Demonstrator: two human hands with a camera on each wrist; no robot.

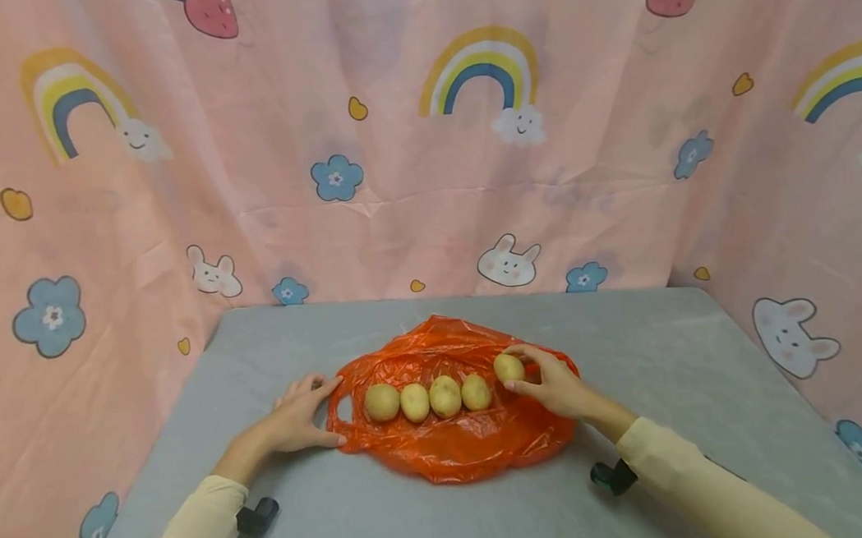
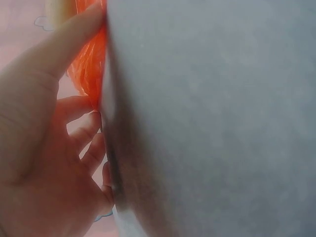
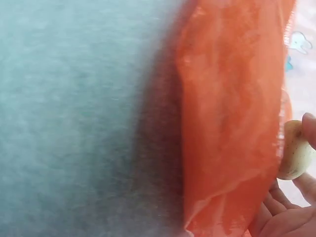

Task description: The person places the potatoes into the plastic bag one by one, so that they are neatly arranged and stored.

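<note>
A crinkled orange plastic bag [image 1: 456, 444] lies spread flat on the table. Several yellowish potatoes [image 1: 445, 396] sit on it in a row running left to right. At the right end of that row, my right hand [image 1: 557, 385] pinches one more potato [image 1: 509, 368] between thumb and fingers; the right wrist view also shows this potato [image 3: 295, 150] between the fingertips. My left hand [image 1: 295, 415] rests at the bag's left end beside a handle hole, its thumb and forefinger spread apart and touching the edge. In the left wrist view, the left fingers [image 2: 81, 131] reach along the bag's edge.
The grey table [image 1: 328, 522] extends around the bag on all sides. A pink curtain [image 1: 413, 221] printed with rainbows, flowers and rabbits hangs behind and along both sides. Dark wrist-worn devices [image 1: 257, 517] sit below both wrists, near the cream sleeves [image 1: 195, 530].
</note>
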